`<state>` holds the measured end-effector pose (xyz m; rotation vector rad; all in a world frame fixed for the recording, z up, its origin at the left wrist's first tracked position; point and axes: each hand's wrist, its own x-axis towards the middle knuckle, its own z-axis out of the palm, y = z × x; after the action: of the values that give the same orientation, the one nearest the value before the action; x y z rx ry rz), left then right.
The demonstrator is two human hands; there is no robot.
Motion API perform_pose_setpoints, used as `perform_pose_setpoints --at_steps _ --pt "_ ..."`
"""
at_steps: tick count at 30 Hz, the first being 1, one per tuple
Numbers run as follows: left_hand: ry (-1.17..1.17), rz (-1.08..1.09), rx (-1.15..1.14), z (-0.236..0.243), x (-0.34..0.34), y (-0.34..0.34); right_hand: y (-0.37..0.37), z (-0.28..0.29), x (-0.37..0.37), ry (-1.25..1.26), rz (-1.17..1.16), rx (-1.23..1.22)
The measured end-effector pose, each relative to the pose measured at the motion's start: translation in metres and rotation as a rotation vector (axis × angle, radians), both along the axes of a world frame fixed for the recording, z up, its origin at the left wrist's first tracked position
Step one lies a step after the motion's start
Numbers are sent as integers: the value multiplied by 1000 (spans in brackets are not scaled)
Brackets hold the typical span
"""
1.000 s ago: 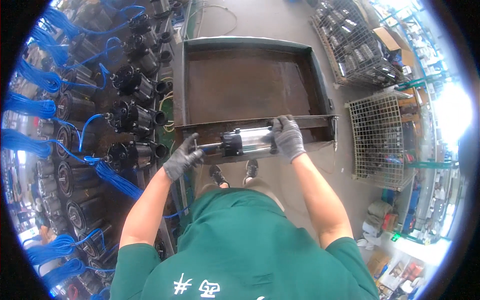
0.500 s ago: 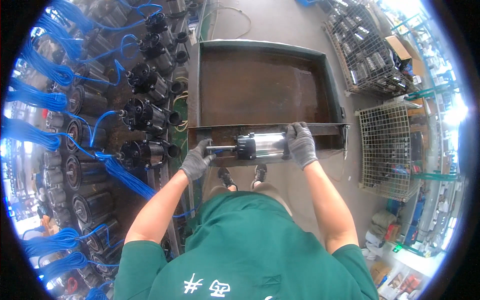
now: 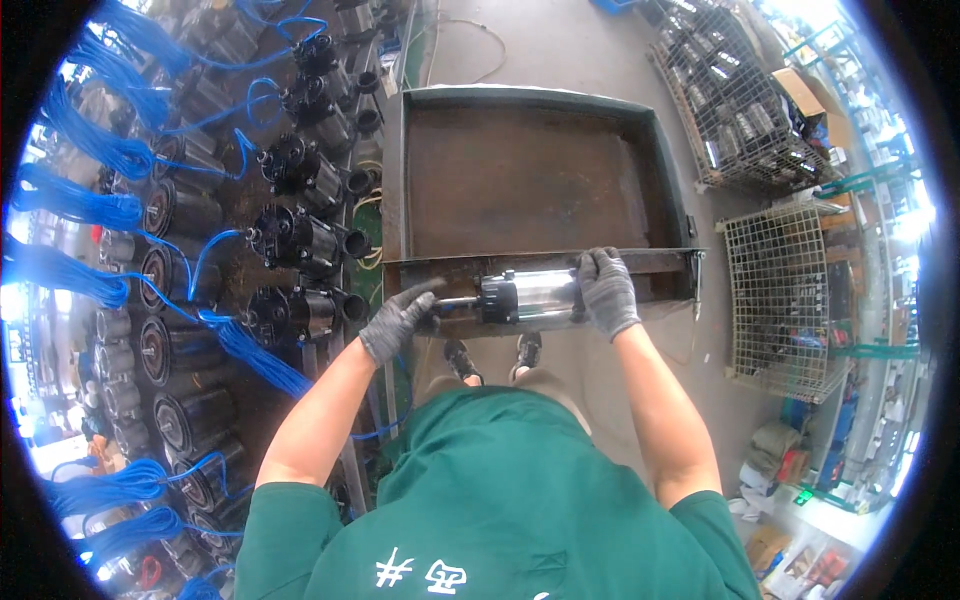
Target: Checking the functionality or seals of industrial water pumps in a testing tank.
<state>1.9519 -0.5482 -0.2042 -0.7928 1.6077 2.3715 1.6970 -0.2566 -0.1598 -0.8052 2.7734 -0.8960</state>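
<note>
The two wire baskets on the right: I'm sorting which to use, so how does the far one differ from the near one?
The far wire basket is packed with cylindrical metal parts, while the near wire basket shows mostly bare mesh, with only dark shapes at its right side. The far one sits at an angle beyond the brown metal tray; the near one stands beside the tray's front corner, close to the gloved right hand. Both are grey wire mesh on the floor.

One shiny silver cylindrical motor body [image 3: 528,297]. One large rusty brown metal tray [image 3: 530,180]. Two grey wire-mesh baskets [image 3: 780,290]. Two grey-gloved hands [image 3: 608,290]. Perhaps five black pump motors with blue cables [image 3: 300,240] in the nearest row; further ones blur together.
</note>
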Motion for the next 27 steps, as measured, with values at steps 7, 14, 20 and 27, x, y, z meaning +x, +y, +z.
perform_pose_setpoints --at_steps 7,14,20,27 --pt "40 -458 -898 -11 -9 -14 0 -2 -1 3 -4 16" --pt "-91 -269 -650 -7 -11 -14 0 -3 -1 -43 -11 -3" --pt "-240 -32 103 -12 -4 -21 0 0 -1 8 4 31" --pt "267 66 -429 -26 6 6 1 -1 0 1 20 9"
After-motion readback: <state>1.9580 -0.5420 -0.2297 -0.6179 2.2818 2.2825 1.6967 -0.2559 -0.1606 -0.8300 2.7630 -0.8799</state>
